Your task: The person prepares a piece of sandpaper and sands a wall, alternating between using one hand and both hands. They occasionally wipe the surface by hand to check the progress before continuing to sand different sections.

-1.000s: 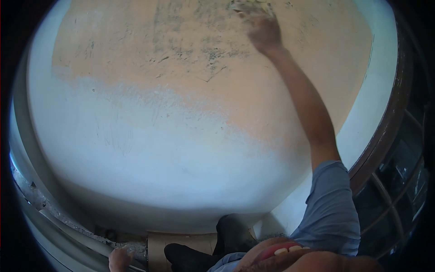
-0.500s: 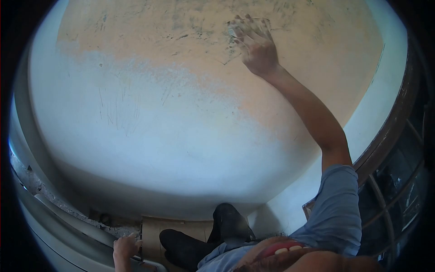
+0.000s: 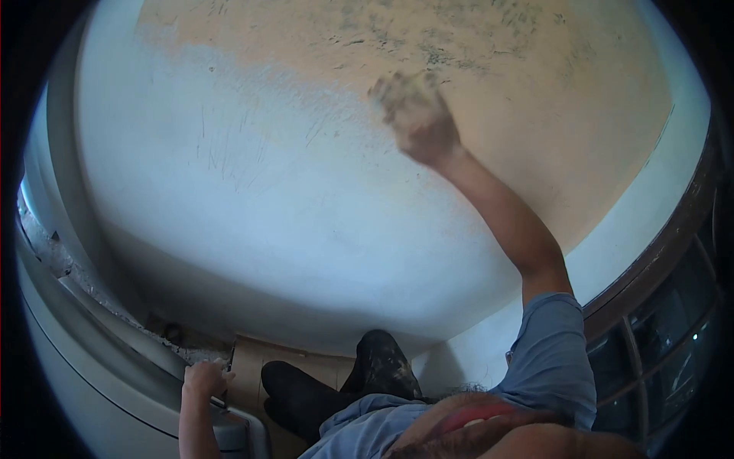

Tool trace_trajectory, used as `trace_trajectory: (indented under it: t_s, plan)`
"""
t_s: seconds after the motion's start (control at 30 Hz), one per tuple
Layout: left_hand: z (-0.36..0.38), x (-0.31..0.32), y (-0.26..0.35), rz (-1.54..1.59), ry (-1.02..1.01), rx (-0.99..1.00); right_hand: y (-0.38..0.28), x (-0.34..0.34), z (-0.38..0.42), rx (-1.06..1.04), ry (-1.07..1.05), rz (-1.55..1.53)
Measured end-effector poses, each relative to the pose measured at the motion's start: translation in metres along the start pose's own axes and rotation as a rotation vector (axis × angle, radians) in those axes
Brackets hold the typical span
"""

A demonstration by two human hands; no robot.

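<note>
Blurred by motion, my right hand (image 3: 417,118) is at the wall (image 3: 267,183), near the border between its orange-tan coating and the pale surface below. Its fingers are bent over something thin and light that I cannot make out. At the lower left my left hand (image 3: 205,379) has its fingers curled in beside the end of a grey rail (image 3: 248,421); what they hold is too small to tell. Dark scuffs mark the tan coating (image 3: 535,107), and fine scratches show on the pale part.
Two dark boots (image 3: 386,367) stand on a brown board (image 3: 248,367) at the wall's foot. Curved grey panels (image 3: 84,367) run along the left, with rubble (image 3: 57,252) beside them. A dark-framed window (image 3: 657,314) is on the right.
My right hand has moved down across the wall from the scuffed tan area toward the pale border. The view has shifted slightly; my left hand stays by the rail.
</note>
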State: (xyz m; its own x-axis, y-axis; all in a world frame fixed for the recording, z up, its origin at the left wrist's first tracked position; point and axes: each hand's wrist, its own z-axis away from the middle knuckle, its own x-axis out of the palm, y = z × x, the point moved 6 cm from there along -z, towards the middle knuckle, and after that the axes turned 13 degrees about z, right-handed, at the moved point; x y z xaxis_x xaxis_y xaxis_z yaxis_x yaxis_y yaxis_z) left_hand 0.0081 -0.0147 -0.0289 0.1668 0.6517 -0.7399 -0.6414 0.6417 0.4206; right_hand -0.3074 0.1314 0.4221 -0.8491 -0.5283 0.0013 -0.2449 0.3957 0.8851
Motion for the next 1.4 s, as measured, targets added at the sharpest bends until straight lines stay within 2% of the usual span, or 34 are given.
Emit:
trace_trajectory:
  t_s: [0.03,0.1,0.17,0.2,0.27,0.3,0.37,0.43,0.47,0.5,0.57,0.63,0.7,0.77,0.83,0.87,0.93,0.97,1.07,1.1,1.17,1.23,1.33,1.37,1.4]
  plan:
    - [0.003,-0.002,0.000,0.018,0.020,-0.001,0.005,0.001,0.001,0.006,0.004,-0.005]
    - [0.003,-0.003,-0.001,0.024,0.036,0.003,0.023,0.008,0.007,-0.204,0.037,-0.068]
    - [0.002,0.001,-0.003,0.041,0.046,0.007,0.095,0.017,0.005,-0.075,-0.240,0.010]
    - [-0.001,0.003,-0.005,0.035,0.043,0.015,0.142,0.018,0.001,0.118,-0.172,0.126]
    - [-0.005,-0.001,-0.002,0.029,0.041,0.034,0.215,0.006,0.006,0.619,-0.203,0.136]
    - [-0.004,-0.004,0.002,0.032,0.037,0.030,0.215,0.006,0.013,0.613,-0.212,0.145]
    - [-0.002,-0.008,0.004,0.026,0.021,0.019,0.185,0.001,0.041,0.371,-0.106,0.590]
    - [-0.001,-0.006,0.001,0.011,0.024,0.000,0.106,0.002,0.081,0.244,-0.124,0.256]
    - [-0.004,-0.001,-0.002,0.014,0.011,0.004,0.059,0.000,0.106,0.188,-0.234,0.236]
    - [-0.011,0.005,-0.005,0.027,0.024,0.034,0.021,0.001,0.136,0.203,-0.235,0.118]
    - [-0.011,0.009,-0.001,0.000,0.050,0.096,-0.008,0.001,0.153,0.225,-0.243,-0.009]
    - [-0.013,0.014,0.000,0.015,0.055,0.124,-0.011,-0.009,0.138,0.242,-0.212,-0.059]
    - [-0.005,0.009,0.006,0.030,0.033,0.137,0.011,-0.003,0.125,0.138,-0.253,0.003]
    - [0.000,0.002,0.009,0.035,0.023,0.101,0.058,-0.001,0.095,0.149,-0.091,0.032]
    - [-0.003,0.005,0.006,0.018,0.040,0.106,0.118,0.010,0.068,0.333,-0.029,0.172]
    - [-0.003,0.005,0.008,0.023,0.040,0.111,0.123,0.012,0.055,0.327,-0.028,0.174]
    - [-0.003,0.004,0.010,-0.015,0.000,0.076,0.128,0.006,0.040,0.535,0.064,0.183]
    - [-0.002,0.004,0.012,-0.012,-0.005,0.086,0.105,0.013,0.040,0.457,0.030,0.102]
    - [0.000,0.005,0.012,-0.002,0.000,0.100,-0.022,0.023,0.048,0.146,-0.281,0.218]
    - [-0.002,0.009,0.012,0.006,0.009,0.119,-0.028,0.017,0.057,0.152,-0.284,0.217]
    - [-0.001,0.006,0.010,0.018,0.032,0.122,-0.048,0.006,0.055,-0.007,-0.115,-0.155]
    - [0.004,0.003,0.012,0.036,-0.001,0.125,-0.009,0.003,0.060,-0.055,-0.125,-0.029]
    - [0.003,0.000,0.014,0.003,-0.001,0.073,0.077,0.002,0.076,0.179,-0.130,0.259]
    - [0.000,0.000,0.012,0.006,-0.008,0.069,0.092,-0.007,0.080,0.277,-0.125,0.355]
    - [-0.005,0.001,0.010,0.004,-0.017,0.072,0.083,-0.004,0.089,0.275,-0.138,0.353]
